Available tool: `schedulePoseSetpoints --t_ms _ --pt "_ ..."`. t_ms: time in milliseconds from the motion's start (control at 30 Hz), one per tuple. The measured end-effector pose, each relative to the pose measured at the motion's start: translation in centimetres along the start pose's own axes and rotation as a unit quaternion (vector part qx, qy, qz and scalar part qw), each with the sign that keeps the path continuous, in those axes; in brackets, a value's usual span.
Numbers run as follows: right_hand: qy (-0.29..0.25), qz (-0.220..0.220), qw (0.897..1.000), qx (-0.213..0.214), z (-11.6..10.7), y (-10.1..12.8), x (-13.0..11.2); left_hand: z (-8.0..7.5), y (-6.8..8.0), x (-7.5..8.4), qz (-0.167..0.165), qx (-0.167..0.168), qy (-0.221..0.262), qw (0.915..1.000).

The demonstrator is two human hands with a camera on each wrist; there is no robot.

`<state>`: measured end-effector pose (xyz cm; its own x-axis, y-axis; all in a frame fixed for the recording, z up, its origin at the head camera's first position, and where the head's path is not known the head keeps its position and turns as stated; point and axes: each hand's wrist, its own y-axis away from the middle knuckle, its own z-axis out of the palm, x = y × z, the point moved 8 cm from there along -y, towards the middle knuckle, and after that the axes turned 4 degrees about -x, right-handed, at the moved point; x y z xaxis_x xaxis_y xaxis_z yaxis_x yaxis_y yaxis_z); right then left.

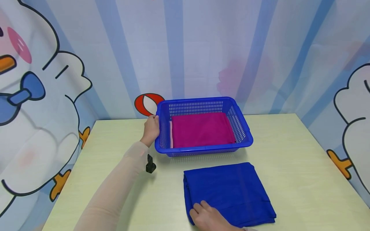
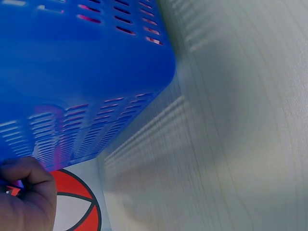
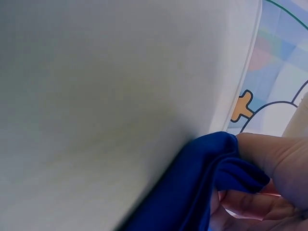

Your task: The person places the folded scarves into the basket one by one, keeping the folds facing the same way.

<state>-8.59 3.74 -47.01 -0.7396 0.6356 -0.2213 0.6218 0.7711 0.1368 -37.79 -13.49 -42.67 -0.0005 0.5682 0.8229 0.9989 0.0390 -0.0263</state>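
My left hand (image 1: 151,129) grips the left rim of a blue plastic basket (image 1: 202,149) with slotted walls. In the left wrist view the curled fingers (image 2: 30,180) hold the rim beside the slots. Inside the basket lies a folded magenta cloth (image 1: 202,130), with a thin pale pink edge showing at its left. In front of the basket, a folded blue cloth (image 1: 228,191) lies on the table. My right hand (image 1: 209,218) pinches its near left part; the right wrist view shows the layered blue cloth (image 3: 192,178) between thumb and fingers.
The pale wooden table (image 1: 295,166) ends at a printed curtain (image 1: 202,51) behind the basket. A small black wrist-camera piece (image 1: 150,164) sticks out beside the left sleeve (image 1: 115,189). Cartoon figures cover the curtain on both sides.
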Motion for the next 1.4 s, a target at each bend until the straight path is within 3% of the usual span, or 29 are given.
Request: schedulePoseSetpoints --t_ms 200,833,1400 --pt "0.004 -0.019 1.000 0.018 -0.1 -0.2 -0.5 0.0 0.1 0.2 0.000 -0.001 -0.002 1.0000" --pt "0.014 -0.025 1.000 -0.009 0.3 -1.2 -1.2 0.1 0.4 0.0 -0.013 -0.013 0.015 0.9997" --pt "0.021 -0.034 0.999 -0.007 0.2 -1.3 -1.3 0.0 0.2 0.1 -0.010 -0.010 0.005 0.9999"
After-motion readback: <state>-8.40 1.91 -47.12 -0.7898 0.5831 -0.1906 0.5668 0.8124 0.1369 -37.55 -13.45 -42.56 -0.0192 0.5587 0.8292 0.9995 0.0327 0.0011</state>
